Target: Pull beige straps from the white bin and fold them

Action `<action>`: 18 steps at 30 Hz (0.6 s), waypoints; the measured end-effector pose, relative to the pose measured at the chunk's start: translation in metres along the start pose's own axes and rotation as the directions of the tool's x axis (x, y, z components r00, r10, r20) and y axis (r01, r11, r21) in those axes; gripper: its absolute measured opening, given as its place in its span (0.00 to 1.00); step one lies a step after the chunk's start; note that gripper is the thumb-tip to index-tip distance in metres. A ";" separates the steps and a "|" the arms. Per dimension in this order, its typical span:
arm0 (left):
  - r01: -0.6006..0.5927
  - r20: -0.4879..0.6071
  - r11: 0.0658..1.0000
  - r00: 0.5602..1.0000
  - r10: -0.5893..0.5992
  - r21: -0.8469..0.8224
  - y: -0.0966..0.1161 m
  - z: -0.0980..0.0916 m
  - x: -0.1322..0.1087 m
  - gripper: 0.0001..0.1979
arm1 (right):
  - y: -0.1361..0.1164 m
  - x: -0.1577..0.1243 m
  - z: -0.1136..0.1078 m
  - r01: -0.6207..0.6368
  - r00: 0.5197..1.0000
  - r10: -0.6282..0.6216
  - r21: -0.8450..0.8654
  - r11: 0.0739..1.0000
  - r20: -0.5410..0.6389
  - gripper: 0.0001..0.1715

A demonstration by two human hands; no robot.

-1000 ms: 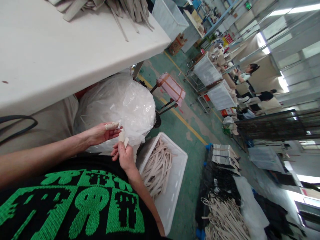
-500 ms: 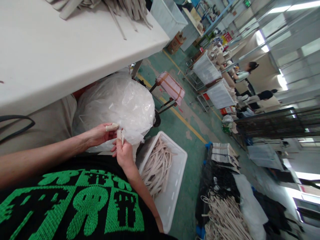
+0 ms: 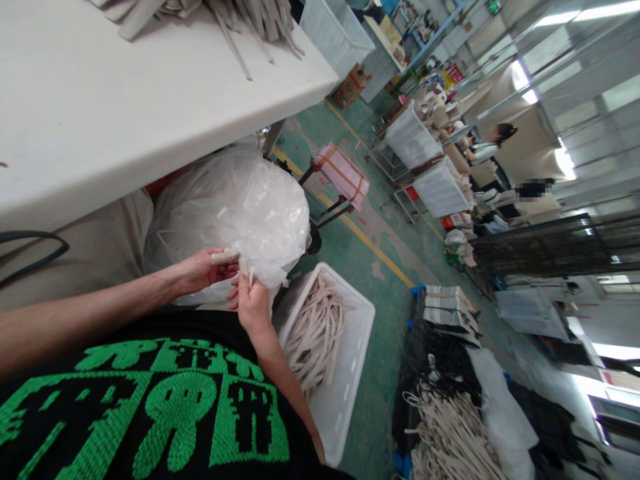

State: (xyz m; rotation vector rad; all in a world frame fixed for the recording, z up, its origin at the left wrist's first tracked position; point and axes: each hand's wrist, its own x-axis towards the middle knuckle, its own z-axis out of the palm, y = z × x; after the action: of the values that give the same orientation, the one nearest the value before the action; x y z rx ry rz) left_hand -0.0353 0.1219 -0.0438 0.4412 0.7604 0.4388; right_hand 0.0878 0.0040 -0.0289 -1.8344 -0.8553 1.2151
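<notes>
In the head view both my hands are close together in front of a clear plastic bag. My left hand [image 3: 200, 270] has curled fingers, with a beige wrapping on its index finger; whatever it holds, if anything, is hidden. Beside it, my right hand [image 3: 253, 303] is closed, its thumb also wrapped in beige. A small pale piece [image 3: 251, 275] shows at the right fingertips, too small to name. The crumpled plastic bag [image 3: 250, 200] bulges just beyond my fingers.
A white table [image 3: 100, 120] bears beige strips [image 3: 260, 27] at upper left. A white bin [image 3: 345, 387] of beige strips stands beside my right forearm. Farther off are a pink-topped stool [image 3: 343, 175], a heap of strips [image 3: 450, 427], crates [image 3: 415, 137] and a person [image 3: 483, 152].
My right hand has shifted slightly to the right, its thumb moving a little away from the left fingers. The left hand has hardly moved.
</notes>
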 end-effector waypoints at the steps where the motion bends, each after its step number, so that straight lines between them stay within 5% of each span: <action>1: 0.001 0.010 1.000 1.000 -0.001 0.003 -0.001 0.000 0.000 0.11 | 0.000 0.000 0.001 0.000 1.000 0.000 -0.016 1.000 0.009 0.24; 6: 0.006 0.100 0.999 0.995 -0.011 0.044 -0.001 -0.001 -0.002 0.11 | 0.001 0.003 0.003 0.003 0.999 0.000 -0.063 0.998 0.052 0.22; 18: 0.040 -0.082 0.998 0.996 -0.044 -0.045 0.000 0.002 -0.001 0.06 | -0.003 0.001 -0.002 0.002 0.999 -0.006 -0.082 0.997 -0.048 0.22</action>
State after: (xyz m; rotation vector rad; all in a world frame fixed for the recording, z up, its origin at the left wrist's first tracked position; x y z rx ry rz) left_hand -0.0342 0.1210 -0.0423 0.3671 0.8380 0.4356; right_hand 0.0893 0.0055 -0.0260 -1.9184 -0.8935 1.1438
